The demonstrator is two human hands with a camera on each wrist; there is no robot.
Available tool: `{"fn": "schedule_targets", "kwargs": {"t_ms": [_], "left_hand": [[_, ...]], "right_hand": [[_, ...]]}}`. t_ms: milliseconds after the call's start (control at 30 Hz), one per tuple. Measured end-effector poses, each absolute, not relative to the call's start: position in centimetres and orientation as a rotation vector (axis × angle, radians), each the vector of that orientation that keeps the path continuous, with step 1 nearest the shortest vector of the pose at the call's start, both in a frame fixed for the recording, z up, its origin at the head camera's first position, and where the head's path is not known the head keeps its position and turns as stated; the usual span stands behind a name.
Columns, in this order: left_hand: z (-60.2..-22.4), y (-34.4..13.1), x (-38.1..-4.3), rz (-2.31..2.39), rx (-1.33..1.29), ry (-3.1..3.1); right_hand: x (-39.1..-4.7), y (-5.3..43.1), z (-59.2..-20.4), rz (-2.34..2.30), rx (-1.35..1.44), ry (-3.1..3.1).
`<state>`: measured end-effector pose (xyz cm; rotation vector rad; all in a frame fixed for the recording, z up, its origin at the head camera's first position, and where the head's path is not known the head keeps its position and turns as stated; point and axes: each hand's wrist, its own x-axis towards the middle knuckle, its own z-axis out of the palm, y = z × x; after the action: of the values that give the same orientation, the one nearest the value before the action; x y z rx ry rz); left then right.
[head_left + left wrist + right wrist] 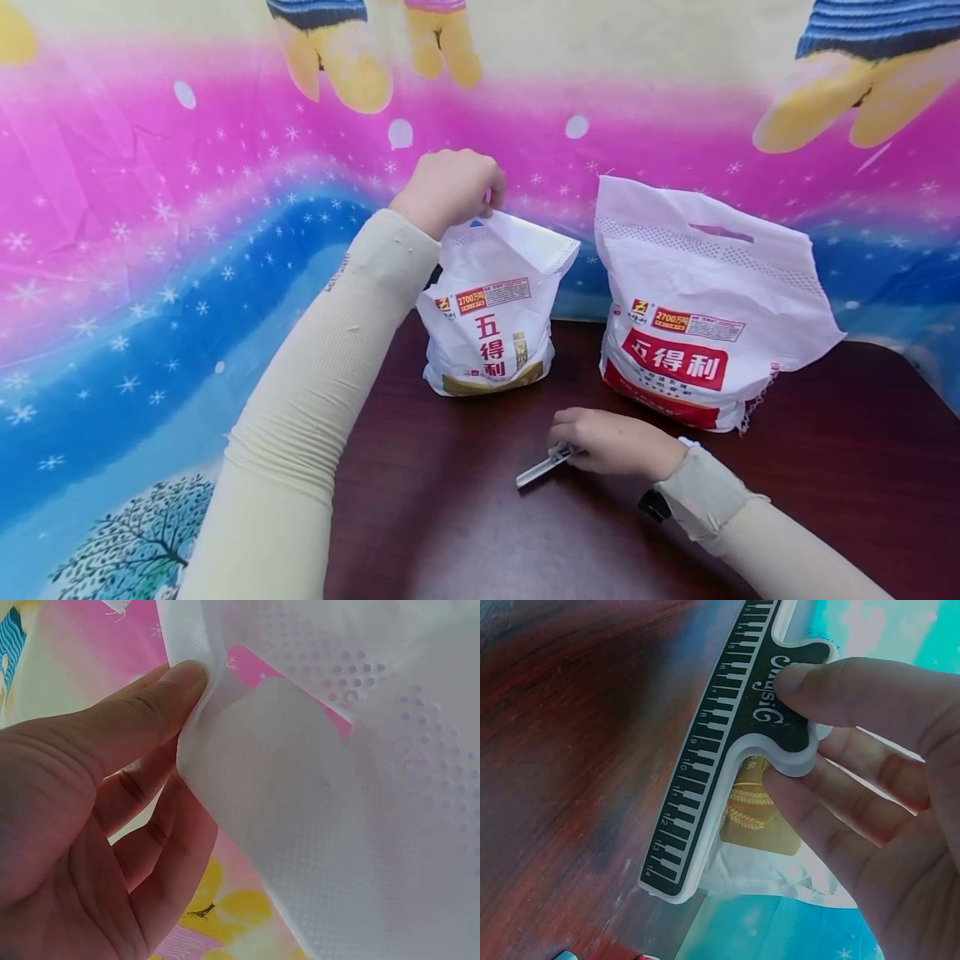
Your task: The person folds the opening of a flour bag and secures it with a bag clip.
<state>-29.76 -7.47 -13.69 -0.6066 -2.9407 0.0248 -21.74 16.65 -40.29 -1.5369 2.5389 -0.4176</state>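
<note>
My left hand (455,190) pinches the top edge of the smaller white flour bag (480,267), thumb over the fabric. In the left wrist view, the thumb and fingers of the left hand (112,787) hold a fold of the bag (300,787) beside its handle slot. Lower down and to the right, my right hand (611,442) holds a clip (542,469) above the table. The right wrist view shows this clip (697,765) as black and white, with a piano-key pattern and ruler numbers, its handle between thumb and fingers of the right hand (885,772).
A larger white flour bag (675,275) with red print and a cut-out handle stands upright to the right. Both bags stand on a dark reddish-brown table (450,500). Behind and left hangs a colourful printed cloth (150,208) with snowflakes.
</note>
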Motion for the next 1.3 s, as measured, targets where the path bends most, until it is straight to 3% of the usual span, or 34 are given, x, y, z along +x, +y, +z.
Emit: {"fn": "schedule_targets", "kwargs": {"t_ms": [1300], "left_hand": [[-13.8, -7.3, -29.6, 0.043, -0.598, -2.923]], "right_hand": [[-22.9, 18.3, -37.4, -0.735, -1.432, 2.915]]}}
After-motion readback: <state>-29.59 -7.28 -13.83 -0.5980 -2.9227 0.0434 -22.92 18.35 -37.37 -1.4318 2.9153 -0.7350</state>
